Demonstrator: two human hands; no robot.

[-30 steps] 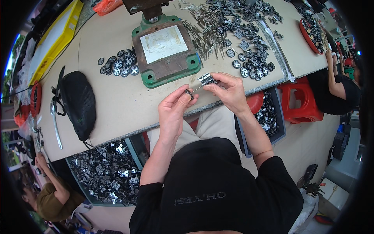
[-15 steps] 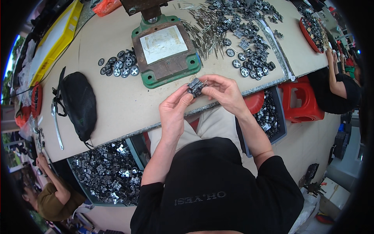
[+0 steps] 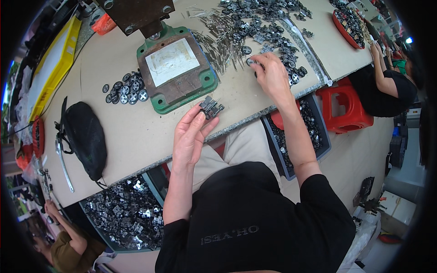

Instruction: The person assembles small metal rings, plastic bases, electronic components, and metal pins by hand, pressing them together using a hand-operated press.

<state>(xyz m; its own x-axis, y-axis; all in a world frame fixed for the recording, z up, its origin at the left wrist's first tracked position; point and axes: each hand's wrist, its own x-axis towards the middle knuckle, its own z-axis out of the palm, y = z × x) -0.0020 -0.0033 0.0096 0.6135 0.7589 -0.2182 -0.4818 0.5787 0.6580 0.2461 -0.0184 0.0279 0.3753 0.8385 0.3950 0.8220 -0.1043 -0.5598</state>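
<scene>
Left hand [image 3: 188,134] pinched a dark part [image 3: 210,107], best kept steady; right hand [image 3: 272,76] was at an upper-centre wheel [image 3: 249,61], grip unclear.

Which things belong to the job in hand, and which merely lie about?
Likely in use:
- small dark part in the left hand
- wheel by the right hand
- thin metal rods

Apparently lying about:
- black mesh pouch
- silver wrench
- orange bag

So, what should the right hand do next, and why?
Probably lift the dark wheel from the table with the right hand: its fingertips are right at that wheel, though I can't tell whether they grip it, and the left hand is busy holding a dark part.
</scene>
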